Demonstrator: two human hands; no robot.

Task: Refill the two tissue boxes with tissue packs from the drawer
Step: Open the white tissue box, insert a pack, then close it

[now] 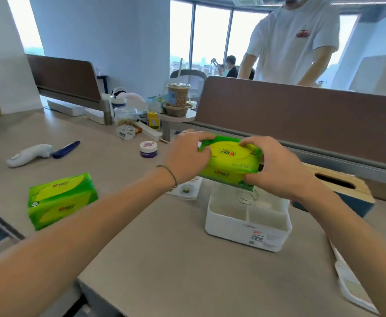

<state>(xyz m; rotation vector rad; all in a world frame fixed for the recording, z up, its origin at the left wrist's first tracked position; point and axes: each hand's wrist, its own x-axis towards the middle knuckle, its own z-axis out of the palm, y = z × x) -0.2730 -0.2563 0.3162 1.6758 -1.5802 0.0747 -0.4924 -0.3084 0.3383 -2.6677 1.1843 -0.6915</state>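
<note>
both hands hold one green tissue pack (pixel 232 162) above the white box (pixel 249 221). the left hand (pixel 187 160) grips the pack's left end, fingers curled over the top edge and thumb on the near side. the right hand (pixel 276 167) grips the right end, fingers wrapped over the top and thumb pressed on the near lower edge. both sets of fingers are clamped on the pack. the pack is level, printed face up, clear of the desk (pixel 164 259).

the white box stands on the desk directly below the pack. its top is open and inner dividers show. a coiled wire spring (pixel 245 196) sits inside at the far part of the box.

a second pack (pixel 61 200) lies on the desk at the left, well apart from the hands. a second box (pixel 340 191), blue with a wooden slotted lid, stands just right of the white box, partly hidden by the right hand.

a small purple-lidded jar (pixel 148 149) stands on the desk beyond the left hand. a white controller (pixel 29 154) and a blue pen (pixel 66 149) lie at the far left, touching end to end. a thin band (pixel 170 173) circles the left wrist.
</note>
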